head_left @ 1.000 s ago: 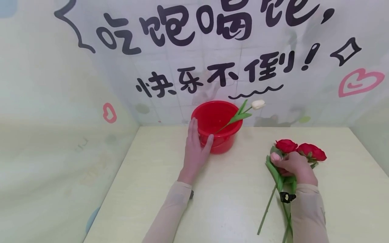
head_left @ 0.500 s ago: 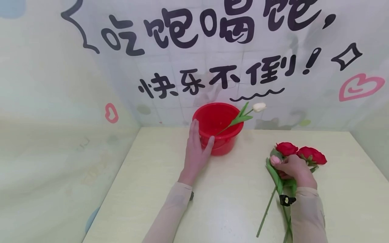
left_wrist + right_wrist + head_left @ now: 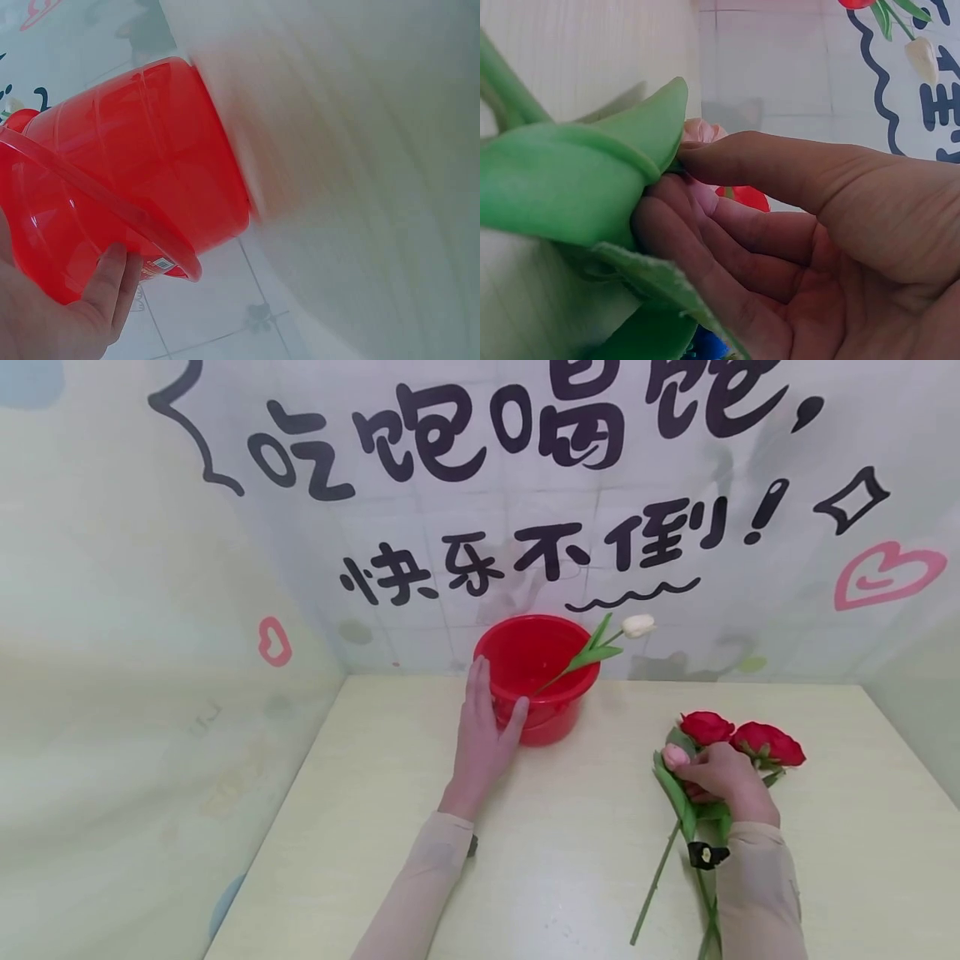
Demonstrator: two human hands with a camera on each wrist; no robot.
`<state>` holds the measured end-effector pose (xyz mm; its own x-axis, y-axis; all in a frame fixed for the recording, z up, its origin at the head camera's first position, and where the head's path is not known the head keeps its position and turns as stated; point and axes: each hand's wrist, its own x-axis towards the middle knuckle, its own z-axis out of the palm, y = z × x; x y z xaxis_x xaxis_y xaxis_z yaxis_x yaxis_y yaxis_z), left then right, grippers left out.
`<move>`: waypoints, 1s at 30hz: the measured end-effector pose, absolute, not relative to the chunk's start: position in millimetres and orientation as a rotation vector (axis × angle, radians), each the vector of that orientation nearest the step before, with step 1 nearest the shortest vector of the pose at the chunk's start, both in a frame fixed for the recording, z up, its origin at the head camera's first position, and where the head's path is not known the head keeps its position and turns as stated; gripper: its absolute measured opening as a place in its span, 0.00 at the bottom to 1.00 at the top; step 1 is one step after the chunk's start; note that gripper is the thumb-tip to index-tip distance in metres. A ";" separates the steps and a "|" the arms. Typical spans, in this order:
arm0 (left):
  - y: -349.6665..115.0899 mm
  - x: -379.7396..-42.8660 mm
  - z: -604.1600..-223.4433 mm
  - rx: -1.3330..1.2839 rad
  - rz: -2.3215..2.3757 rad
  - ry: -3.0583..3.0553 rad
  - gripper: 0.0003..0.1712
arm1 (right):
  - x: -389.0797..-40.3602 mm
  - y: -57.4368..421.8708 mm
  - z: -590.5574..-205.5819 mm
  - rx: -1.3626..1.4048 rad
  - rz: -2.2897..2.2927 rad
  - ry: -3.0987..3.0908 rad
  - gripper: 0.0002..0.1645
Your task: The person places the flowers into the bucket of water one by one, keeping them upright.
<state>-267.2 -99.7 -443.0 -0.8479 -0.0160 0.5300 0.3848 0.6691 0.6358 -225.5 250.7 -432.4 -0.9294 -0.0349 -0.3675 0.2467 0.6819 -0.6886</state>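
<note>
Both arms reached over the pale table, hands well apart. The left hand lay straight-fingered against the red bucket, where a white tulip leaned; the right hand pinched a pink tulip beneath its bloom, near two red roses. Behind leaves, a blue thing barely showed.

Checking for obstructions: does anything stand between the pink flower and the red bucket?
Only partly: the white flower leans out over the right rim of the red bucket, the side nearest the pink flower; nothing else visible stands between.
</note>
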 end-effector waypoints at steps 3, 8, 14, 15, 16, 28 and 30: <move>-100.1 -266.7 -443.8 -0.284 -1.077 -2.380 0.57 | -226.5 250.8 -433.5 0.171 -1.120 2.528 0.24; -101.1 -266.1 -445.1 -0.281 -1.077 -2.380 0.57 | -226.1 250.0 -433.3 0.181 -1.139 2.507 0.24; -100.9 -266.5 -444.7 -0.280 -1.071 -2.378 0.56 | -226.1 250.2 -433.8 0.180 -1.149 2.506 0.23; -100.8 -266.6 -444.5 -0.281 -1.070 -2.377 0.56 | -226.3 250.4 -433.9 0.179 -1.150 2.509 0.23; -100.6 -266.7 -444.2 -0.282 -1.069 -2.377 0.56 | -226.4 250.6 -434.2 0.182 -1.151 2.512 0.23; -99.6 -266.9 -445.1 -0.280 -1.070 -2.381 0.56 | -225.4 252.6 -431.9 0.160 -1.171 2.521 0.23; -99.6 -266.9 -444.6 -0.280 -1.073 -2.380 0.56 | -224.6 252.1 -429.8 0.153 -1.190 2.518 0.23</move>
<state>-266.9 -99.6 -444.6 -0.8488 -0.0207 0.5283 0.3822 0.6663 0.6403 -224.6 252.1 -429.8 -0.9327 -0.0513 -0.3570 0.2433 0.6414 -0.7277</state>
